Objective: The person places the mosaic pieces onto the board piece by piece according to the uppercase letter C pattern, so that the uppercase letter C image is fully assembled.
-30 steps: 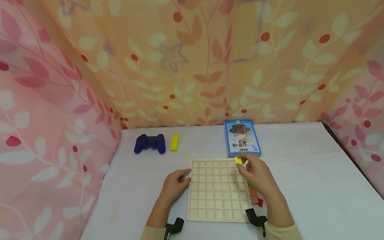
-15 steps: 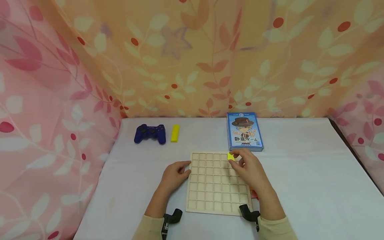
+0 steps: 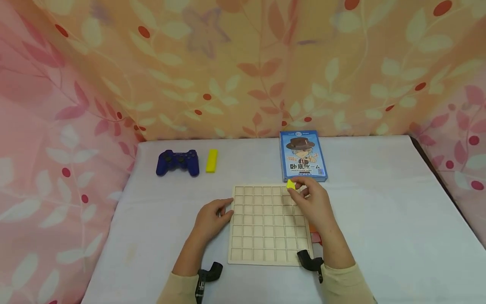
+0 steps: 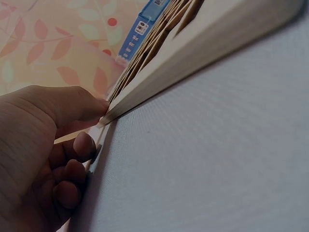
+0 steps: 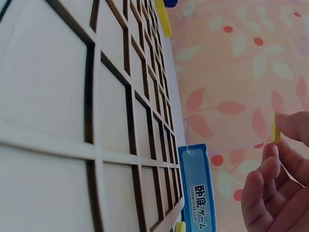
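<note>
A pale wooden grid board (image 3: 265,236) (image 5: 58,121) lies flat on the white table. My left hand (image 3: 212,217) (image 4: 43,154) grips the board's left edge (image 4: 159,67), thumb on top and fingers curled at the side. Above the far right corner of the board, my right hand (image 3: 311,202) (image 5: 277,179) pinches a small yellow piece (image 3: 290,184) (image 5: 274,130) between thumb and fingertips. The piece hangs just above the grid cells.
A blue game box (image 3: 301,156) (image 5: 198,188) lies behind the board. A blue game controller (image 3: 177,162) and a yellow bar (image 3: 211,160) sit at the far left. Orange and red pieces (image 3: 315,236) peek out under my right wrist. Floral curtains enclose the table.
My right hand carried the yellow piece a little leftward over the board's far right corner. The left hand stays on the board's edge. The head view tilted down.
</note>
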A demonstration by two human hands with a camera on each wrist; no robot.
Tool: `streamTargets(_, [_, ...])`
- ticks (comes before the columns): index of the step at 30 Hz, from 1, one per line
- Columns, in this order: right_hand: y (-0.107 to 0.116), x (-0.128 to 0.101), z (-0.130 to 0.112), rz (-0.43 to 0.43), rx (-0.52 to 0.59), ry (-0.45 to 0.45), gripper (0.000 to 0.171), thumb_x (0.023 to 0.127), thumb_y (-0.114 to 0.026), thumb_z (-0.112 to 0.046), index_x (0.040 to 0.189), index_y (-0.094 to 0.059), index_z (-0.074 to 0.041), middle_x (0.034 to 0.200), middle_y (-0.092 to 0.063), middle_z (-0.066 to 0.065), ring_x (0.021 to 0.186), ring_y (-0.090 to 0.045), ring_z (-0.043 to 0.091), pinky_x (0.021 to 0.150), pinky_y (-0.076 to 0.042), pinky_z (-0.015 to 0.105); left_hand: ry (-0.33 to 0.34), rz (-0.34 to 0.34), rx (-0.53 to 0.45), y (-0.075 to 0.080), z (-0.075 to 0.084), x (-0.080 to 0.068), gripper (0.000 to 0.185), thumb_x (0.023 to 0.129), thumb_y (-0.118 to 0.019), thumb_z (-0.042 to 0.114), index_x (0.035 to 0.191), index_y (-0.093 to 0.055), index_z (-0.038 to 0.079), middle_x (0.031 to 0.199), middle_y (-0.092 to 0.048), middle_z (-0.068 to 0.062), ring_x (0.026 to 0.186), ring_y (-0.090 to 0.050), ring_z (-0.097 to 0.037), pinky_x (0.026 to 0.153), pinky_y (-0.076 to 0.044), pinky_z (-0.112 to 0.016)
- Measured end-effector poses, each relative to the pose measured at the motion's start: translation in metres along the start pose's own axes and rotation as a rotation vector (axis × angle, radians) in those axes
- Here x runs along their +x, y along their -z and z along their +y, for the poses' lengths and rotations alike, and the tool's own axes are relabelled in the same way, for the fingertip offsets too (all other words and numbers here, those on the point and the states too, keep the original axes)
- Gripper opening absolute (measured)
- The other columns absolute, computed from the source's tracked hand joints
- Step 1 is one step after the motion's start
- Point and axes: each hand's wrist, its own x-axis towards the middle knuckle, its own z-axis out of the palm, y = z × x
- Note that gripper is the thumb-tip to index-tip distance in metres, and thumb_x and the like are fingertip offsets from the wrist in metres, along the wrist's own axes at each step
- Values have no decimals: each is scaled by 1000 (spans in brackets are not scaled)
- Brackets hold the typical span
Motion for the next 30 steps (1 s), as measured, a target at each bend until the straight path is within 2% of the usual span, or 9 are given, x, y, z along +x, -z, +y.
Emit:
streamTargets(3, [2,3,-2,17,21,-10,29,95,-74,-14,122,-70,-5,101,-59,8,78,-56,22,56,-46,24,20,0,-7,0,0,0,37,90,-79,17,126,-74,11,72,-50,11,63,-42,-8,57,-36,-27])
streamTargets(6, [-2,4,-1,-16,17,-1,29,94,-75,-12,122,-71,-6,97,-58,7,74,-55,21,56,-44,25,27,-1,-25,0,1,-1,37,90,-79,17,126,-74,11,73,-50,10,63,-43,-8,57,-37,-27])
streamTargets(12, [-27,3,9,-170,-163,63,27,92,-78,-18,117,-75,-8,82,-54,-1,69,-49,15,61,-42,30,23,15,-19,0,0,-1,36,89,-79,17,124,-75,11,73,-51,10,62,-43,-9,56,-36,-27])
streamTargets(14, [-34,2,16,-192,-212,41,27,90,-79,-19,115,-76,-9,78,-52,-3,69,-48,15,61,-41,31,30,10,-22,-2,-1,-1,36,89,-79,17,124,-75,12,73,-51,11,62,-43,-8,57,-36,-27])
streamTargets(21, [-40,0,29,-159,-237,-29,23,88,-80,-16,110,-77,-9,79,-54,0,76,-50,18,65,-40,34,21,-5,-37,-2,1,1,36,90,-78,18,125,-74,11,74,-53,10,63,-44,-9,57,-37,-28])
streamTargets(30, [-38,1,22,-216,-217,-50,22,88,-80,-15,110,-80,-9,84,-58,0,78,-51,19,67,-43,35,17,0,-20,-1,2,0,35,91,-77,18,125,-74,11,74,-52,10,63,-43,-9,58,-37,-28])
